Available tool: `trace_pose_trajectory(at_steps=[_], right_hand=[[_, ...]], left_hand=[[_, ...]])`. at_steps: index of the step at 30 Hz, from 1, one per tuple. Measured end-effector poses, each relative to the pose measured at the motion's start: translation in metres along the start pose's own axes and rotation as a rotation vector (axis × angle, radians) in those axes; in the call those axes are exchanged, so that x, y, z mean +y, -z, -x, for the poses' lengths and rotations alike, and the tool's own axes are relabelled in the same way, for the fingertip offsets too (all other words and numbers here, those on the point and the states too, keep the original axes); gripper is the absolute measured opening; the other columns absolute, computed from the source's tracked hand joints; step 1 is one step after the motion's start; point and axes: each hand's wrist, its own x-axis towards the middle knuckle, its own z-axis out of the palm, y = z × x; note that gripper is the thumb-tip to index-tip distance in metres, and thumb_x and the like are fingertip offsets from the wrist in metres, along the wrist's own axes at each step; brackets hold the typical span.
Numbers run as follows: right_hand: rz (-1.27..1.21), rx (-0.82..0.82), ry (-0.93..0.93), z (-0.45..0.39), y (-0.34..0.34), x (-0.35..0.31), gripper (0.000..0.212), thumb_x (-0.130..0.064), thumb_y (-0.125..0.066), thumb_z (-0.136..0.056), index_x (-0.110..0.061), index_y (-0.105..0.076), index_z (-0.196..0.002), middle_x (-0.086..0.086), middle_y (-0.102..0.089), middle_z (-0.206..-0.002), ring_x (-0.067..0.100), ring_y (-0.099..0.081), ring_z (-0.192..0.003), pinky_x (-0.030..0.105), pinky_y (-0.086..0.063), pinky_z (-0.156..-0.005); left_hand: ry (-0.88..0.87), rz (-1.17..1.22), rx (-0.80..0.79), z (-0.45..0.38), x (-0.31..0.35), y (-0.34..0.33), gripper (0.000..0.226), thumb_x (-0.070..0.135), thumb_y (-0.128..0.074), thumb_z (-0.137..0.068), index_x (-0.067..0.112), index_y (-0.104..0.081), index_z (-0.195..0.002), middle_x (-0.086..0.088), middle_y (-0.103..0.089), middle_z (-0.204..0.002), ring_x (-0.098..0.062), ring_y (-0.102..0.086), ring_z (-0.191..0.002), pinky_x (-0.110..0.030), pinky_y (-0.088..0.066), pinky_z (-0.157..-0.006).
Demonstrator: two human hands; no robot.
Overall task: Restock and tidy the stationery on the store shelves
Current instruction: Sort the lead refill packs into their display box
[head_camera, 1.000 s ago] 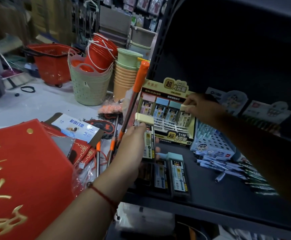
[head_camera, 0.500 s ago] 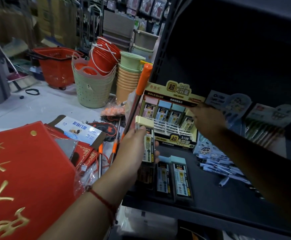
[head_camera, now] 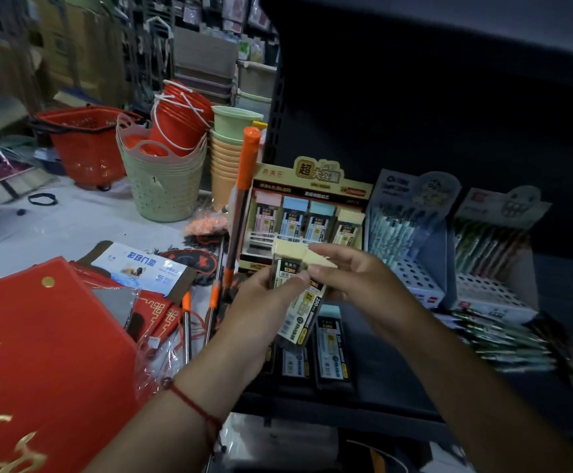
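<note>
My left hand (head_camera: 261,303) grips a small stack of dark lead-refill cases (head_camera: 301,303) with pale yellow caps, held upright in front of the shelf. My right hand (head_camera: 358,276) meets it from the right, thumb and fingers pinching the yellow cap (head_camera: 319,259) of the top case. Behind both hands stands the refill display box (head_camera: 312,199) with pink, blue and yellow capped cases in its upper row. More refill cases (head_camera: 329,348) lie flat on the dark shelf (head_camera: 397,380) below my hands.
Two pen display boxes (head_camera: 411,233) (head_camera: 493,257) stand to the right, with loose pens (head_camera: 503,339) scattered before them. An orange-handled pole (head_camera: 248,172) leans at the shelf's left end. Red fabric (head_camera: 39,370), stacked baskets (head_camera: 165,186) and cups (head_camera: 225,165) crowd the left.
My right hand has pulled back from the display box and now pinches the top case in my left hand. My left hand has moved a little to the right with the stack.
</note>
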Motion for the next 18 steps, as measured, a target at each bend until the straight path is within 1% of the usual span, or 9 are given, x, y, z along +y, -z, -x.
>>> trace_pose_trajectory(at_steps=[1,4,6,9,11,13,14,16,18], right_hand=[[-0.013,0.02,-0.001,0.002,0.002,0.004,0.036,-0.019,-0.069,-0.089,-0.026,-0.064,-0.124,-0.009,-0.068,-0.118,0.005,-0.068,-0.1,0.026,-0.057,-0.083],[-0.142,0.076,-0.039,0.007,0.012,0.016,0.031,-0.011,-0.066,-0.09,-0.024,-0.067,-0.118,-0.009,-0.074,-0.105,0.012,-0.07,-0.094,0.031,-0.056,-0.081],[-0.197,0.124,-0.057,0.011,0.022,0.027,0.03,-0.01,-0.066,-0.089,-0.027,-0.068,-0.113,-0.01,-0.075,-0.1,0.013,-0.07,-0.093,0.031,-0.056,-0.081],[-0.232,0.182,-0.059,0.017,0.037,0.039,0.031,-0.01,-0.066,-0.089,-0.024,-0.068,-0.116,-0.006,-0.076,-0.098,0.011,-0.07,-0.085,0.027,-0.056,-0.072],[-0.277,0.231,-0.064,0.017,0.048,0.044,0.028,-0.01,-0.065,-0.09,-0.027,-0.069,-0.112,-0.008,-0.076,-0.096,0.013,-0.068,-0.084,0.032,-0.054,-0.077],[-0.318,0.283,-0.067,0.014,0.056,0.047,0.026,-0.01,-0.064,-0.091,-0.031,-0.069,-0.105,-0.011,-0.075,-0.097,0.012,-0.067,-0.086,0.035,-0.055,-0.079],[-0.341,0.307,-0.059,0.012,0.06,0.048,0.026,-0.009,-0.063,-0.091,-0.03,-0.069,-0.106,-0.009,-0.074,-0.102,0.012,-0.068,-0.087,0.032,-0.057,-0.076],[-0.407,0.366,-0.035,0.011,0.068,0.05,0.028,-0.006,-0.063,-0.091,-0.024,-0.068,-0.111,-0.003,-0.072,-0.107,0.013,-0.069,-0.089,0.025,-0.056,-0.07],[-0.476,0.419,0.003,0.01,0.075,0.051,0.029,-0.002,-0.061,-0.091,-0.02,-0.067,-0.113,0.001,-0.07,-0.11,0.017,-0.069,-0.094,0.027,-0.059,-0.073]], left_hand=[[-0.024,-0.021,0.003,0.0,-0.001,-0.002,0.012,0.033,-0.067,-0.09,0.028,-0.07,-0.101,0.004,-0.076,-0.084,-0.014,-0.072,-0.069,-0.027,-0.051,-0.048],[-0.088,-0.069,0.024,0.001,-0.003,-0.007,0.012,0.032,-0.063,-0.093,0.025,-0.069,-0.101,0.004,-0.076,-0.083,-0.008,-0.071,-0.065,-0.019,-0.05,-0.046],[-0.101,-0.115,0.043,0.001,-0.002,-0.008,0.019,0.039,-0.056,-0.096,0.026,-0.066,-0.105,0.005,-0.075,-0.088,-0.007,-0.069,-0.069,-0.017,-0.048,-0.046],[-0.095,-0.08,0.048,-0.002,-0.002,-0.006,0.029,0.043,-0.044,-0.101,0.023,-0.061,-0.111,-0.011,-0.074,-0.09,-0.021,-0.063,-0.072,-0.024,-0.05,-0.054],[-0.103,-0.084,0.06,-0.004,-0.003,-0.007,0.031,0.045,-0.04,-0.102,0.024,-0.059,-0.113,-0.014,-0.073,-0.089,-0.023,-0.06,-0.071,-0.034,-0.05,-0.064],[-0.11,-0.114,0.086,-0.007,-0.006,-0.006,0.032,0.047,-0.037,-0.102,0.027,-0.058,-0.116,-0.01,-0.074,-0.086,-0.024,-0.063,-0.073,-0.041,-0.053,-0.074],[-0.113,-0.135,0.1,-0.009,-0.008,-0.006,0.032,0.048,-0.036,-0.102,0.03,-0.058,-0.117,-0.006,-0.075,-0.084,-0.024,-0.066,-0.076,-0.043,-0.054,-0.077],[-0.13,-0.187,0.12,-0.01,-0.01,-0.005,0.034,0.049,-0.034,-0.102,0.033,-0.057,-0.121,0.001,-0.076,-0.084,-0.02,-0.07,-0.081,-0.038,-0.055,-0.073],[-0.152,-0.217,0.135,-0.009,-0.011,-0.004,0.035,0.05,-0.034,-0.102,0.037,-0.057,-0.125,0.004,-0.075,-0.09,-0.013,-0.071,-0.082,-0.031,-0.053,-0.071]])
